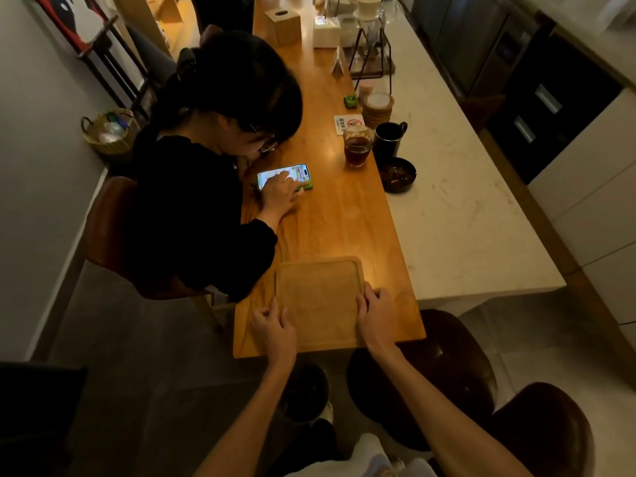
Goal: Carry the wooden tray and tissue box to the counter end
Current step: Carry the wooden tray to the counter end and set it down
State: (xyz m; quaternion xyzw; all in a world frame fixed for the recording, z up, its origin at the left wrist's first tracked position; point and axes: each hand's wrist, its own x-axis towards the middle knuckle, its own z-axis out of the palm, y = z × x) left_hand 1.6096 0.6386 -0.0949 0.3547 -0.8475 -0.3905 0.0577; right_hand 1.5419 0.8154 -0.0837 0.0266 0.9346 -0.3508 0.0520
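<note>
A square wooden tray [320,297] lies flat on the near end of the long wooden counter [337,215]. My left hand [273,327] grips its left edge near the front corner. My right hand [377,313] holds the right edge, thumb over the rim. Nothing lies in the tray. A wooden tissue box [284,25] stands upright at the far end of the counter, well out of reach of both hands.
A seated person [206,160] leans over the counter's left side, touching a phone [284,175]. A glass of dark drink [358,149], black mug [389,137], dark bowl [399,175], stacked coasters and a drip stand [373,46] line the right side. Brown stools [440,373] stand below me.
</note>
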